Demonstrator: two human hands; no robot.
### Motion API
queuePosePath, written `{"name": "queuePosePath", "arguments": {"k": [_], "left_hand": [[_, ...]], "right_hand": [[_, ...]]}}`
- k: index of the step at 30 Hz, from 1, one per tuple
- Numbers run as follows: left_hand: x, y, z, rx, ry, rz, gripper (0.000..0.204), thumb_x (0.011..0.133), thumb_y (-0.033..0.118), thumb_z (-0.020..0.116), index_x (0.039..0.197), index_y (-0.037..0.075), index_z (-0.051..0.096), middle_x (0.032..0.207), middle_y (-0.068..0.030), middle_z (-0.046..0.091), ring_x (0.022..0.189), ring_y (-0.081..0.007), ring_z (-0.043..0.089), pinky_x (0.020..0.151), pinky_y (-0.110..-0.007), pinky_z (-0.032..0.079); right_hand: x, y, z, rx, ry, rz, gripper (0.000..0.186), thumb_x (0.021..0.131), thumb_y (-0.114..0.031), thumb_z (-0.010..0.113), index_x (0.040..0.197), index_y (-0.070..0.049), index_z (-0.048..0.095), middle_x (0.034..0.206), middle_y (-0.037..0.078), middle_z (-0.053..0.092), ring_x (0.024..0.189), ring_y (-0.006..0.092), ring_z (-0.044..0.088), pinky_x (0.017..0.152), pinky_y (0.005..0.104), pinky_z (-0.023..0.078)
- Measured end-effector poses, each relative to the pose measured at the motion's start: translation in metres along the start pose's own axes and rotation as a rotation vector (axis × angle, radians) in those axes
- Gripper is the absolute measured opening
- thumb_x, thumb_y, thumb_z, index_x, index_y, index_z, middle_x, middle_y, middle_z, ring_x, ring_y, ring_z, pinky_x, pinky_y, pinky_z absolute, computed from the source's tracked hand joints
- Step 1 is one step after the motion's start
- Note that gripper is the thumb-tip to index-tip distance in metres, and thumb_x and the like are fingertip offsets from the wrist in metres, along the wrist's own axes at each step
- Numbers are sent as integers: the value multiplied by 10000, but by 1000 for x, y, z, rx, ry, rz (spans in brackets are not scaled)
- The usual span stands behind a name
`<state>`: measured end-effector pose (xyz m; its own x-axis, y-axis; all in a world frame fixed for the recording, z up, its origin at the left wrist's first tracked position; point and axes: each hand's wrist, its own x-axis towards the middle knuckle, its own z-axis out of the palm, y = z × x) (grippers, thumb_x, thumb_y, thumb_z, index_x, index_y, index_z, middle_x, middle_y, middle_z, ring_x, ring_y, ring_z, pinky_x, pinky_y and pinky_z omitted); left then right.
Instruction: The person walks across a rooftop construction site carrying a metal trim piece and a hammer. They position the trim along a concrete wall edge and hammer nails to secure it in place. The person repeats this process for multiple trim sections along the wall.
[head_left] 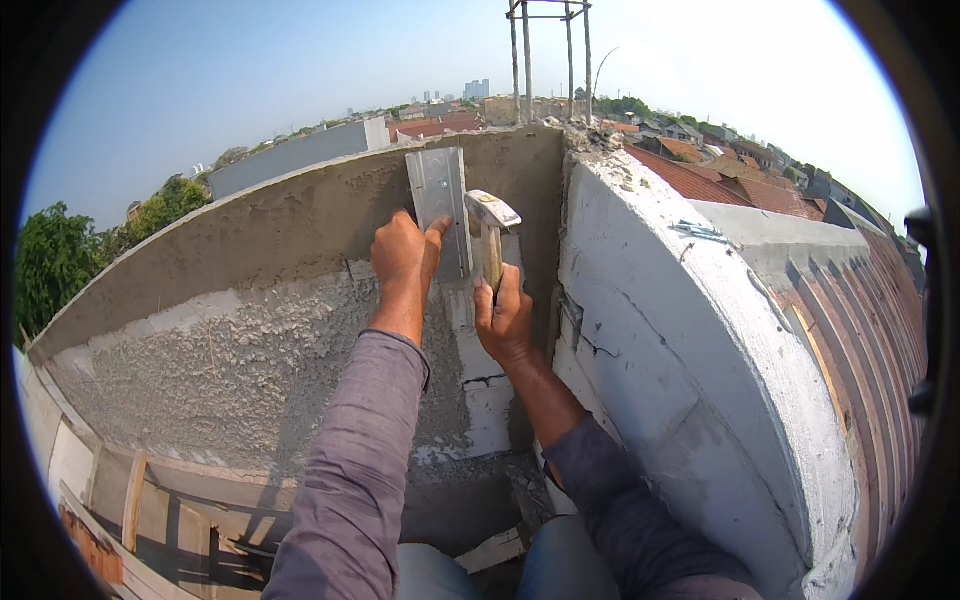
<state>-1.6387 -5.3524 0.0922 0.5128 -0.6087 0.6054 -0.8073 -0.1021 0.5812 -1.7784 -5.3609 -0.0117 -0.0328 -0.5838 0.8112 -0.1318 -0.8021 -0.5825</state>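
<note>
Broadly, we face a grey plastered wall (270, 225) spanning the left and centre of the frame, with a pale block wall (660, 290) filling much of the right. Upright against the plaster, just above the frame's centre, is a metal channel (436, 180). We judge it thin sheet: light, stiff lengthwise, but apt to bend or dent under a hard blow. Its smooth face could slip, and its edges may be sharp, so we would press flat on the face and keep fingertips off the rims. Our left hand (405, 250) is clamped at its left edge, thumb on the face; the other fingertips are hidden. Just right of it, our right hand (508, 318), apart from the left, is wrapped around the wooden handle of a hammer (492, 240). We expect that to be top-heavy and hard, best held low on the handle for swing, higher for control.
</note>
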Motion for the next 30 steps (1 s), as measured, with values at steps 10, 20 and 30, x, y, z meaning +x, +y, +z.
{"name": "queuePosePath", "arguments": {"k": [10,20,30], "left_hand": [[4,-4,2,41,5,7,604,822,562,845,984,-6,720,963,-254,761,938,-425,757,801,-502,599],[3,-1,2,56,4,-20,556,845,500,845,997,-18,711,944,-267,757,922,-427,764,780,-504,616],[3,-1,3,44,28,2,562,837,499,853,994,-23,715,942,-263,756,915,-429,763,776,-507,614]], "right_hand": [[23,-15,13,-323,-46,-145,176,1047,-147,606,1073,-37,472,739,151,637,615,292,681,556,420,533],[17,-12,10,-40,252,-653,244,1085,-247,568,999,-47,458,711,101,563,550,194,593,516,359,523],[29,23,-1,110,131,-746,205,1034,-166,629,1059,-1,511,817,123,633,635,252,649,538,382,523]]}}
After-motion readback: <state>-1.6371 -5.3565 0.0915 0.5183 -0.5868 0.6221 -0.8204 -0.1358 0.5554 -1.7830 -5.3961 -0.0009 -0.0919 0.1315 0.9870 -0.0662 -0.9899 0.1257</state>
